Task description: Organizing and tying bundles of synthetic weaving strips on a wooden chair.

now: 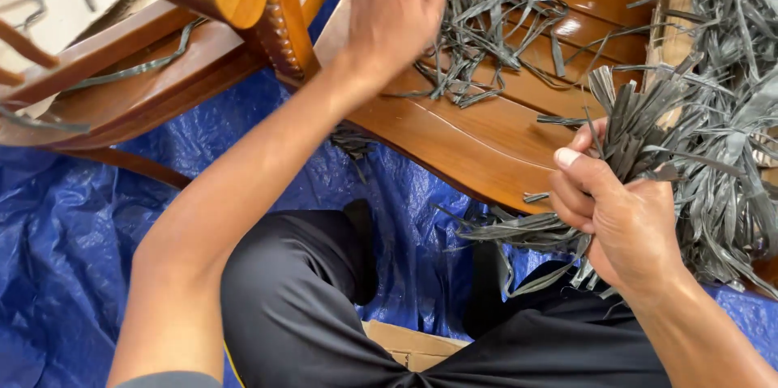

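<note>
right hand point(624, 218) at lower right, fingers point(577, 163) clamped on a thick bundle of grey strips point(705, 145), thumb pressed over the top. bundle fanned out up and to the right, loose ends hanging below the palm toward the black trousers point(316, 307). left hand point(397, 3) stretched up to the top edge, back of hand toward the camera, touching a tangle of loose strips point(486, 31) lying on the wooden chair seat point(478, 137); fingers hidden, so cannot tell whether apart or together. carved chair post point(279, 15) just left of that wrist. blue tarpaulin point(73, 242) spread on the floor underneath, cardboard edge point(413, 343) between the knees.
</note>
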